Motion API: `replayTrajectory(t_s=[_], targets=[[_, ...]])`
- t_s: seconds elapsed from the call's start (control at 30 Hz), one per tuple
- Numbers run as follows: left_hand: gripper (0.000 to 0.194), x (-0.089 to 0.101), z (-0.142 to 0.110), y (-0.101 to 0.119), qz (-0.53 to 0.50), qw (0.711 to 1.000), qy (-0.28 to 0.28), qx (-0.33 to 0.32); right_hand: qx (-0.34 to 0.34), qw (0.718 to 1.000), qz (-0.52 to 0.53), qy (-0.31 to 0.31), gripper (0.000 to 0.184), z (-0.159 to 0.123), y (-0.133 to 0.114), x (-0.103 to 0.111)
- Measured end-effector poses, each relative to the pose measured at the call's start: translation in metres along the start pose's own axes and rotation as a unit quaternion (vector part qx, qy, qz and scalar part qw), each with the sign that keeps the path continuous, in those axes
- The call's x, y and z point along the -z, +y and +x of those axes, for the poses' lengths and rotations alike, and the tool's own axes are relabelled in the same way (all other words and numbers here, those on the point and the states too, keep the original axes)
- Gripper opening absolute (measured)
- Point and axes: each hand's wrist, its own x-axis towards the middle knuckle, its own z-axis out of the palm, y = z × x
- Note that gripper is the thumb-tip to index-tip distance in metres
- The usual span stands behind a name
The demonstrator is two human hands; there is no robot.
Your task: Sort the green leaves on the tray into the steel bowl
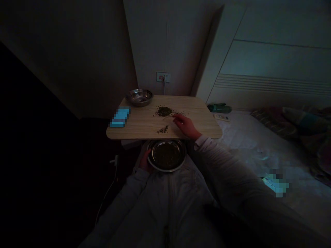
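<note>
My left hand point(145, 161) grips the left rim of a metal bowl point(167, 170), which rests over my lap just below the table edge. Dark contents cover the bowl's bottom. Above the small wooden table point(199, 106), my right hand point(184, 124) has its fingers closed together, with a thin pale thing point(168, 118) at the fingertips; its kind is too dim to make out. Beyond those fingertips lies a pile of small dark green grains point(164, 111), with stray ones around it. A smaller scatter of grains point(163, 130) lies nearer the front edge.
A second metal bowl point(140, 97) stands at the table's back left corner, with a lit phone point(120, 117) in front of it. A wall socket point(162, 77) is behind the table. To the right is a bed point(243, 137) with another lit screen point(275, 184). A power strip point(116, 160) hangs at left.
</note>
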Motion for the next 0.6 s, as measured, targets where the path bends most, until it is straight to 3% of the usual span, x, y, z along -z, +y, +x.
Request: replayTrajectory(t_s=[0.2,0.6], targets=[[0.018,0.002,0.002,0.0,-0.005,1.0,-0.011,-0.008,-0.056,0.998,0.025,-0.015,0.034,-0.008,0.012,0.006],[0.021,-0.001,0.001,0.001,-0.005,1.0,0.007,0.003,-0.056,0.997,-0.023,-0.046,0.037,-0.004,0.003,-0.003]])
